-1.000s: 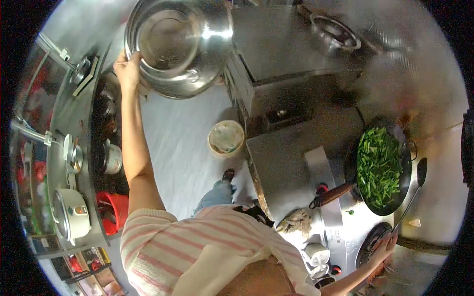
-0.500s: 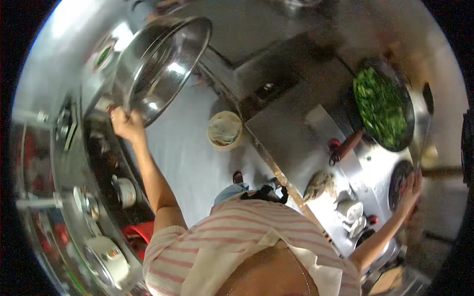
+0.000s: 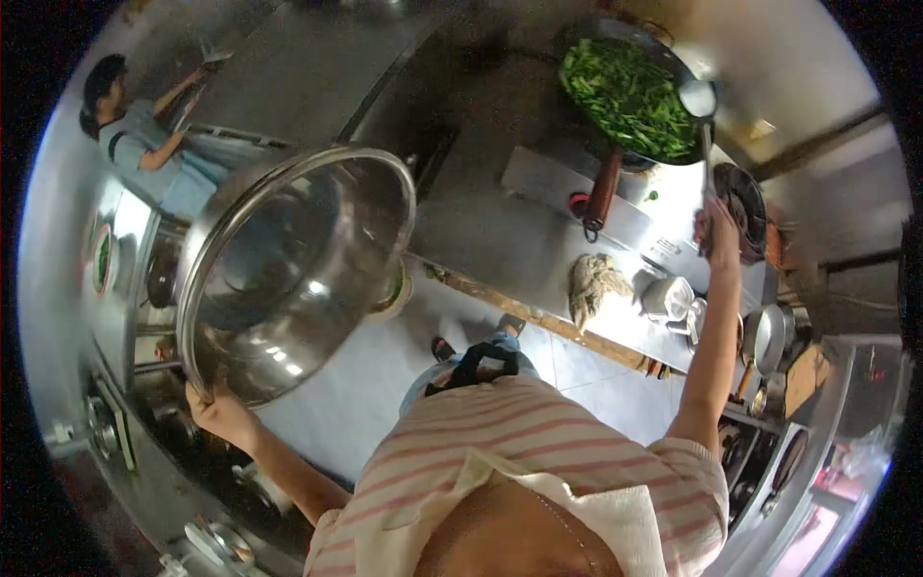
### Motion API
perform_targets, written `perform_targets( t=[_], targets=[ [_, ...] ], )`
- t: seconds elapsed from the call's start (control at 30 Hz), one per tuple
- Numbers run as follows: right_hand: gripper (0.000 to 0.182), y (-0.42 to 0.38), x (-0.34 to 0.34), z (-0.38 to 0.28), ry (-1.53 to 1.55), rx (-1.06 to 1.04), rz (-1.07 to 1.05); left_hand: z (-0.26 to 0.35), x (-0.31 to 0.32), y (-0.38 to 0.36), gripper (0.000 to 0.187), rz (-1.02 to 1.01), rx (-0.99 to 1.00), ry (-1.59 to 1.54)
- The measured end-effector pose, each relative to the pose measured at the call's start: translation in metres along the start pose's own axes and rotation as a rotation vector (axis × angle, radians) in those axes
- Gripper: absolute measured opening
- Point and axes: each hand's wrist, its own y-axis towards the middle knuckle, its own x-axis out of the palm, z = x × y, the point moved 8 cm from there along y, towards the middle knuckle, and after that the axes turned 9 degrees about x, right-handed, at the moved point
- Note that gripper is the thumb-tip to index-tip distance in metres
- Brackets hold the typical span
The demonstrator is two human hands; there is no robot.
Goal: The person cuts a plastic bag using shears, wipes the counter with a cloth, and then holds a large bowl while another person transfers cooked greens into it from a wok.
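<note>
My left hand (image 3: 226,415), at the lower left, grips the rim of a large stainless steel basin (image 3: 288,337). The basin is tilted with its mouth facing me, and no food shows in it. On the right, my right hand (image 3: 721,236) is closed around the long handle of a metal ladle (image 3: 699,98). The ladle's head is at the right edge of a black wok (image 3: 567,43) full of chopped green leafy vegetables (image 3: 630,96). A wooden wok handle (image 3: 603,192) points toward me, held by neither hand.
A crumpled cloth (image 3: 596,287) and a white pot (image 3: 667,299) lie on the steel counter. A dark round pan or burner (image 3: 742,207) sits beside my right hand. Another person (image 3: 144,144) stands at the far left. A bin (image 3: 392,296) is partly behind the basin.
My view has turned toward the stove. The basin has come lower and closer, its mouth now facing me. My right hand, blurred before, now shows around the ladle. Another person has come into full view.
</note>
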Motion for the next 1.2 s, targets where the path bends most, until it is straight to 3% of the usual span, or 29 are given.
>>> perform_targets(
  t=[0.07, 0.13, 0.2, 0.23, 0.27, 0.3, 0.33, 0.4, 0.47, 0.53, 0.6, 0.67, 0.7, 0.73, 0.8, 0.9, 1.0, 1.07, 1.2],
  targets=[
    [0.017, 0.004, 0.019, 0.005, 0.073, 0.050, -0.148, -0.003, 0.027, -0.013, 0.018, -0.047, -0.105, -0.165],
    [0.015, 0.019, 0.031, 0.013, 0.069, 0.105, -0.214, -0.034, 0.062, -0.035, 0.026, -0.158, -0.476, -0.101],
    [0.016, 0.032, 0.037, 0.017, 0.173, 0.177, -0.264, -0.050, 0.110, -0.063, 0.035, -0.270, -0.736, -0.543],
    [0.018, 0.040, 0.042, 0.024, 0.278, 0.255, -0.317, -0.077, 0.136, -0.081, 0.038, -0.368, -0.789, -0.614],
    [0.025, 0.054, 0.042, 0.029, 0.184, 0.262, -0.428, -0.098, 0.158, -0.093, 0.041, -0.461, -0.844, -0.681],
    [0.029, 0.041, 0.045, 0.023, 0.106, 0.211, -0.334, -0.031, 0.144, -0.081, 0.037, -0.425, -0.696, 0.004],
    [0.032, 0.018, 0.051, 0.008, 0.025, 0.158, -0.248, -0.044, 0.172, -0.094, 0.033, -0.579, -0.728, -0.422],
    [0.037, 0.009, 0.040, 0.006, -0.057, 0.151, -0.098, -0.039, 0.195, -0.102, 0.030, -0.672, -0.699, -0.502],
    [0.037, -0.001, 0.006, 0.006, -0.009, -0.061, 0.176, -0.056, 0.202, -0.116, 0.029, -0.616, -0.922, -0.499],
    [0.033, -0.002, -0.038, 0.036, -0.027, -0.206, 0.310, -0.085, 0.218, -0.136, 0.029, -0.586, -0.973, -0.604],
    [0.025, -0.043, -0.021, 0.063, -0.153, -0.382, 0.312, -0.104, 0.230, -0.154, 0.030, -0.558, -1.013, -0.719],
    [0.020, -0.097, 0.045, 0.087, -0.325, -0.459, 0.334, -0.115, 0.238, -0.174, 0.032, -0.586, -1.100, -0.767],
    [0.020, -0.107, 0.074, 0.102, -0.513, -0.725, 0.258, -0.109, 0.240, -0.180, 0.034, -0.551, -1.133, -0.781],
    [0.018, -0.141, 0.133, 0.097, -0.587, -0.481, 0.056, -0.105, 0.241, -0.187, 0.034, -0.554, -1.142, -0.769],
    [0.021, -0.149, 0.198, 0.131, -0.868, -0.589, -0.274, -0.100, 0.245, -0.197, 0.026, -0.560, -1.149, -0.723],
    [0.018, -0.160, 0.281, 0.180, -1.225, -0.465, -0.668, -0.096, 0.256, -0.209, 0.026, -0.606, -1.170, -0.811],
    [0.016, -0.132, 0.329, 0.227, -1.308, -0.590, -0.740, -0.080, 0.258, -0.214, 0.031, -0.592, -1.123, -0.842],
    [0.019, -0.118, 0.347, 0.249, -1.430, -0.457, -0.851, -0.075, 0.253, -0.210, 0.036, -0.559, -1.069, -0.806],
    [0.022, -0.100, 0.355, 0.278, -1.442, -0.440, -0.851, -0.082, 0.252, -0.212, 0.037, -0.579, -1.030, -0.754]
  ],
)
